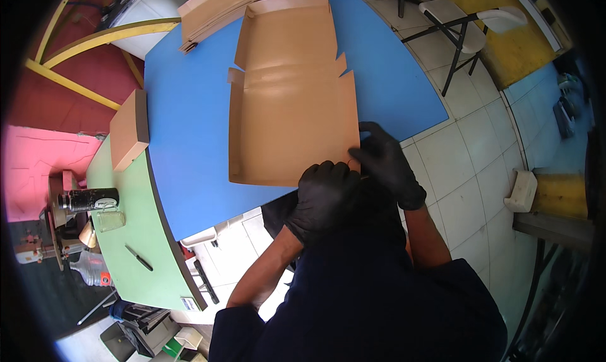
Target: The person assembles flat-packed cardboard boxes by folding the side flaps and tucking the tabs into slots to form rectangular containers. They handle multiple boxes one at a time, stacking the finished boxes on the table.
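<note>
A brown cardboard box lies opened out on the blue table, its hinged lid spread toward the far side. Its walls stand up around both halves, and small tabs stick out at the fold. Both of my hands wear black gloves and work at the near right corner of the box. My left hand is closed over the near wall, knuckles up; its fingertips are partly hidden. At the right wall, my right hand is curled around the edge, thumb tip toward the inside of the corner.
Flat cardboard sheets are stacked at the table's far edge. A closed cardboard box sits on the left, by the green table, which holds a knife, a glass mug and a black flask. A folding chair stands far right.
</note>
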`<act>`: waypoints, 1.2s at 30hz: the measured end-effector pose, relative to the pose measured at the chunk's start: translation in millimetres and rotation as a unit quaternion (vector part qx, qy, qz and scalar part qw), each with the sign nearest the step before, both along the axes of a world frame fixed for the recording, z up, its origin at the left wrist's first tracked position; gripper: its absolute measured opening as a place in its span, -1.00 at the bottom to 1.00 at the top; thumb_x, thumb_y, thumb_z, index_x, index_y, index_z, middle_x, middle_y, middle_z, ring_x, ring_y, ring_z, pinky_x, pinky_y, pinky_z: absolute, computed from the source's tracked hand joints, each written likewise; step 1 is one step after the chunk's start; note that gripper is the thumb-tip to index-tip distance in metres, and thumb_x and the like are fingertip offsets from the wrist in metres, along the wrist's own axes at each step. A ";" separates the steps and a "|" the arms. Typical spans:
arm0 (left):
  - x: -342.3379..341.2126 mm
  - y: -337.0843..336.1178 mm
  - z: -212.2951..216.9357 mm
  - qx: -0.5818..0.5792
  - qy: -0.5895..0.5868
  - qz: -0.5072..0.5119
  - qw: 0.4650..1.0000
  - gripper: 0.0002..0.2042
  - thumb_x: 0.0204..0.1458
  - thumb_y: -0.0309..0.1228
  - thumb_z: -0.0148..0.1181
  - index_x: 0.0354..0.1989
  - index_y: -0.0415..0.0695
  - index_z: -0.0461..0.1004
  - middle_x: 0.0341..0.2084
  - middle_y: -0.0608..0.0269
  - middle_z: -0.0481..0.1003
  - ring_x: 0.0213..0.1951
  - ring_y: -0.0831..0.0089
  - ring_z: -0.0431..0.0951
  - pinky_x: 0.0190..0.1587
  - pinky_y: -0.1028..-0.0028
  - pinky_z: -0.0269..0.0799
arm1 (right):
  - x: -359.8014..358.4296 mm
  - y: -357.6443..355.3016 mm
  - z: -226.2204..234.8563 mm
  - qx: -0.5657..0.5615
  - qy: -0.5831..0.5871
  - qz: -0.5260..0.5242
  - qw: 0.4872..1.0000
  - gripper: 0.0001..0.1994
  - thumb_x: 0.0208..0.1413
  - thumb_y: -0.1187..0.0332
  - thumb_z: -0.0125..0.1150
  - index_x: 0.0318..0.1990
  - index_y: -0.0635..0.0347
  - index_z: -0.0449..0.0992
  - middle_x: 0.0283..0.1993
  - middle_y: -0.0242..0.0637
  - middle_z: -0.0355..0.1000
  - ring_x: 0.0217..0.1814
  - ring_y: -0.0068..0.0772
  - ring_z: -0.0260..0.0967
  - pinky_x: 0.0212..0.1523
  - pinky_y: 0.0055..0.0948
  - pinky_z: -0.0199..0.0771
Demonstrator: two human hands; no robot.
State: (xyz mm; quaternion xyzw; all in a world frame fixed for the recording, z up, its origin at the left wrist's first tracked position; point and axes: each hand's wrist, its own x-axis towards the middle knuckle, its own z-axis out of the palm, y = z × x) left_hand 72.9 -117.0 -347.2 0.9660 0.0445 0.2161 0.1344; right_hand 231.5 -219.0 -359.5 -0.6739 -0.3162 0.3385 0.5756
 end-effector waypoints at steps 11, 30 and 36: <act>-10.6 8.0 6.7 -0.250 0.009 0.158 0.955 -0.89 0.02 -0.53 0.26 -0.52 -0.21 0.52 -0.61 0.01 0.43 -0.52 0.05 0.51 -0.42 0.20 0.38 | -19.7 -11.2 2.5 -0.062 0.076 0.030 0.995 -0.56 0.18 0.48 0.33 0.22 0.29 0.47 -0.29 -0.34 0.60 -0.30 -0.62 0.48 -0.21 -0.53 0.46; -4.0 39.5 -6.0 -0.432 0.154 0.133 0.879 -0.81 0.12 -0.36 0.29 -0.37 -0.26 0.54 -0.52 -0.06 0.53 -0.46 0.06 0.55 -0.30 0.24 0.43 | -34.8 -13.9 -10.2 0.071 0.155 -0.022 0.985 -0.54 0.18 0.49 0.33 0.23 0.31 0.43 -0.08 -0.19 0.61 -0.08 -0.49 0.57 -0.04 -0.45 0.56; 0.4 42.8 4.0 -0.308 0.128 0.069 0.940 -0.82 0.12 -0.37 0.29 -0.34 -0.27 0.56 -0.51 -0.02 0.56 -0.46 0.16 0.56 -0.30 0.27 0.44 | -31.1 -8.8 -17.4 0.079 0.145 -0.030 0.986 -0.51 0.15 0.48 0.36 0.23 0.34 0.42 -0.17 -0.20 0.63 -0.14 -0.49 0.57 -0.09 -0.48 0.55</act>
